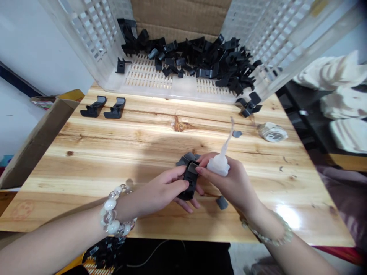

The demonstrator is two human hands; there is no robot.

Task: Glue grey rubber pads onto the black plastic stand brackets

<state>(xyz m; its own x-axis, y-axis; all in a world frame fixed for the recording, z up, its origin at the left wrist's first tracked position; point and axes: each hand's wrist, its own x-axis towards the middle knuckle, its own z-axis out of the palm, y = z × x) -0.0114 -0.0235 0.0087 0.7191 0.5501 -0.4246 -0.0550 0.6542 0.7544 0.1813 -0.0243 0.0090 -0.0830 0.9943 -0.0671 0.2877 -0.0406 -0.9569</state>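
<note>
My left hand [160,193] grips a black plastic bracket [188,187] over the table's front half, thumb on top and fingers beneath. A grey pad [193,168] lies on the bracket's upper end, and the fingertips of my right hand [236,185] press at its edge. That same right hand also holds a small white squeeze bottle [219,165] with a long thin nozzle pointing up and away. Just behind the bracket, several loose grey pads [186,157] lie on the wood. Another grey pad [221,202] rests below my right hand.
A white plastic crate [169,93] lies open towards me at the back, holding many black plastic parts [200,57]. Two black brackets with grey ends [114,109] stand at the left. Towards the right are a black part [249,105], a small grey piece [237,134] and a tape roll [272,132].
</note>
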